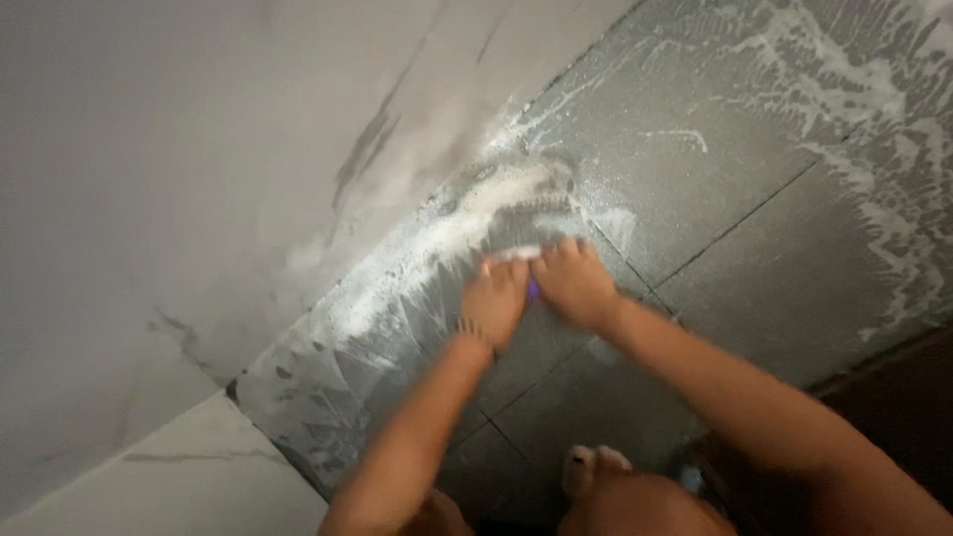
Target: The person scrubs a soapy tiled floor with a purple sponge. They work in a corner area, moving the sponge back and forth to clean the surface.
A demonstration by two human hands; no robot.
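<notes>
Both my hands press side by side on a small scrubbing tool [533,289], of which only a purple sliver between them and a white edge by the fingertips show. My left hand [493,301] and my right hand [574,283] are closed over it, low on the dark grey floor tile [715,169] by the wall. White soapy foam [447,238] streaks the tile just ahead of the fingers. The picture is motion-blurred.
A pale marble-look wall [179,179] rises to the left, meeting the floor along a diagonal line. More foam [874,119] spreads over tiles at the upper right. My bare toes [594,467] show at the bottom. A dark brown edge [903,397] lies at the right.
</notes>
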